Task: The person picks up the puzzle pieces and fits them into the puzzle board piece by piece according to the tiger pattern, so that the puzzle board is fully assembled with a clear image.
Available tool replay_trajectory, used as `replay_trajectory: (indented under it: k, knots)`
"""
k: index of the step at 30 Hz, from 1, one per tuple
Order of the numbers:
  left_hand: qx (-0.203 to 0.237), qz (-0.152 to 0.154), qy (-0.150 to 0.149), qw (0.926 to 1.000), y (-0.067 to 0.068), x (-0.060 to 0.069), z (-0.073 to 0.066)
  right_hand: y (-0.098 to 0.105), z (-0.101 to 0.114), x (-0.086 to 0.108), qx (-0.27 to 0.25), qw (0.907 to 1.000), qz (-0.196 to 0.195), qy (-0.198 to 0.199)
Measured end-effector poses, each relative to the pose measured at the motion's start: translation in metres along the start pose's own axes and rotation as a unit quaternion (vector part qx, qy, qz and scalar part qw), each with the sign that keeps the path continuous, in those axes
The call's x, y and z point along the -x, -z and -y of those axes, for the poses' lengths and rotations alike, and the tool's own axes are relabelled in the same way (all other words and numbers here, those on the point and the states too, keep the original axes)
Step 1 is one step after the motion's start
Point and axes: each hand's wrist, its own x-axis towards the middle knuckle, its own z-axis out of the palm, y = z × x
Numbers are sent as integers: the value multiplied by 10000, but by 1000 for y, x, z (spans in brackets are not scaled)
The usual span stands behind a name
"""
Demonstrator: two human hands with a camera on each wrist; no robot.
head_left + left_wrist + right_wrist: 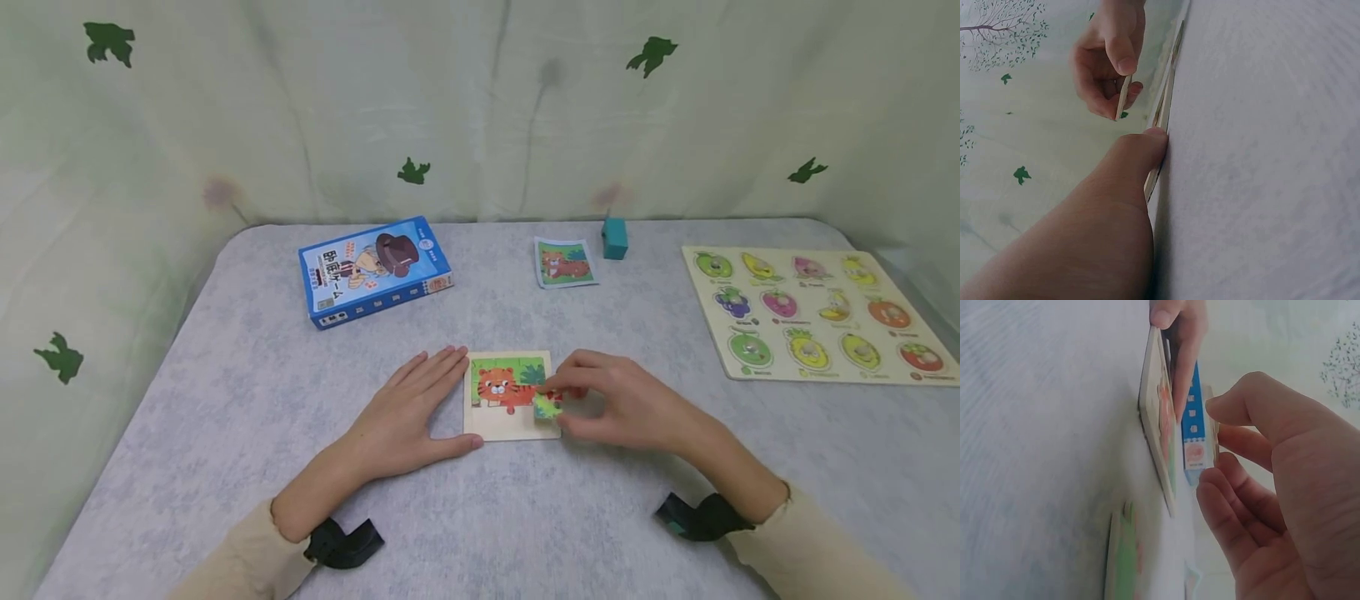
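My left hand [408,414] lies with straight fingers at the left side of a small wooden puzzle board [504,427], its thumb touching the lower left corner. Assembled pieces in the board make up an orange tiger [497,386] on green; the bottom strip of the board shows bare wood. Over the board's right side, my right hand [633,402] pinches a green puzzle piece [545,406] between thumb and fingers. The left wrist view shows that piece [1124,95] edge-on, raised off the board. Another green piece [1122,556] lies on the table in the right wrist view.
Behind the left hand is a blue game box [377,271]. A tiger picture card [566,263] and a teal block [615,239] sit toward the table's back edge. A fruit board [817,321] lies at the right. A pale curtain [480,100] hangs behind the table.
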Motion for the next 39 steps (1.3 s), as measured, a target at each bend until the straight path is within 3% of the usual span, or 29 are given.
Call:
replay_trajectory:
  k: [11, 18, 28, 39]
  knots:
    - [33, 11, -26, 10000, 0, 0, 2, -8, 12, -18, 177, 9998, 74, -83]
    - [32, -7, -37, 10000, -1, 1, 4, -16, 14, -25, 28, 9999, 6, 126]
    - [21, -50, -102, 9999, -2, 0, 4, -33, 17, -28, -80, 9999, -151, -15]
    - [16, -76, -124, 9999, -4, 0, 4, -53, 13, -27, -171, 9977, -478, 440]
